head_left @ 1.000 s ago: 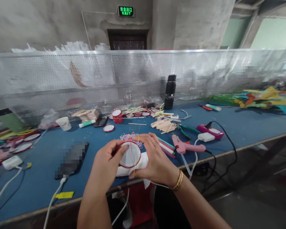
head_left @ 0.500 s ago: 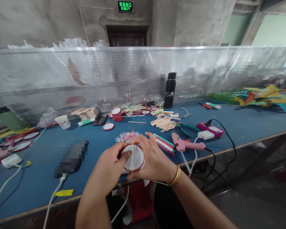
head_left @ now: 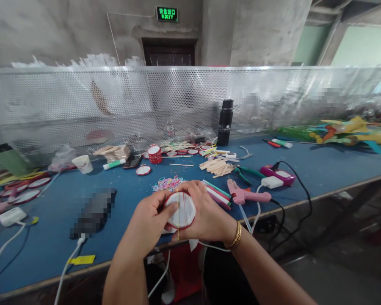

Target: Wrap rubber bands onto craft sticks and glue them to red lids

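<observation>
The hands (head_left: 206,216) have drawn together, both grasping the red-rimmed disc (head_left: 188,212), left thumb (head_left: 169,212) on its face.

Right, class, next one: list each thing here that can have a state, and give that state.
Red-rimmed disc: held, bands across its face
Left hand: gripping, thumb on disc
Right hand: curved round disc's right side
Exit sign: lit
Black bottle: upright, capped
Phone: lying down, cable attached
Pink glue gun: lying down
Rubber bands: loosely piled
Wooden sticks: loosely heaped
</observation>
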A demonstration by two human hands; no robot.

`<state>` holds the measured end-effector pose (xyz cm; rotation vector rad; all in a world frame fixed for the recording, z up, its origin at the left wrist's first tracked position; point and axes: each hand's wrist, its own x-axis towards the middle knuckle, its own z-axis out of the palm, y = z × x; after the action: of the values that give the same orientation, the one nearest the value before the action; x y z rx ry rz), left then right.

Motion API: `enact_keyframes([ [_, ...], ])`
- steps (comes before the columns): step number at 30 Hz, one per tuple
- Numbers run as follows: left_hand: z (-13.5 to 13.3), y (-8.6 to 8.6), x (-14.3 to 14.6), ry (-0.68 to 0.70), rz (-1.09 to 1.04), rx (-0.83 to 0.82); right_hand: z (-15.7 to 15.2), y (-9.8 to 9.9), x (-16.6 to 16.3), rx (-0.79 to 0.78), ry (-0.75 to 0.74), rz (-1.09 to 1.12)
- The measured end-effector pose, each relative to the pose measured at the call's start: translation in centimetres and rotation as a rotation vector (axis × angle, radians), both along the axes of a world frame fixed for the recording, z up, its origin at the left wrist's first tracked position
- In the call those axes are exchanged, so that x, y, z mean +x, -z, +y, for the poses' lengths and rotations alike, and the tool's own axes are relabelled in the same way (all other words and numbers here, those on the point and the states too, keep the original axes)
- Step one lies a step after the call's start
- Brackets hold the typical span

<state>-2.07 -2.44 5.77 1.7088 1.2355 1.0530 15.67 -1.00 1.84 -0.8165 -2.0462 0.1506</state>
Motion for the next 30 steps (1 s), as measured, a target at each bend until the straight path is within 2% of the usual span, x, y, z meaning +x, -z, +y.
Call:
enact_keyframes([
  [6, 0.2, 0.1, -0.1, 0.014, 0.001, -0.001, -0.1, -0.3, 0.1, -0.064, 0.001, -0.053],
  [10, 0.2, 0.1, 0.1, 0.003, -0.015, 0.014, -0.1, -0.1, -0.1, -0.072, 0.023, -0.005],
  [16, 0.3, 0.3, 0.3, -0.04, -0.12, 0.062, -0.2, 1.3, -1.5, -0.089, -0.002, 0.305],
  [21, 0.5, 0.6, -0.6, -0.181, -0.227, 0.119, -1.1, 3.7, -3.4, -0.158, -0.05, 0.663],
  [25, 1.1, 1.1, -2.1, -0.286, -0.264, 0.162, -3.1, 4.9, -4.5, -0.126, -0.001, 0.497],
  [30, 1.3, 1.5, -2.3, -0.281, -0.268, 0.187, -5.1, 3.9, -5.1, -0.022, 0.143, 0.454],
])
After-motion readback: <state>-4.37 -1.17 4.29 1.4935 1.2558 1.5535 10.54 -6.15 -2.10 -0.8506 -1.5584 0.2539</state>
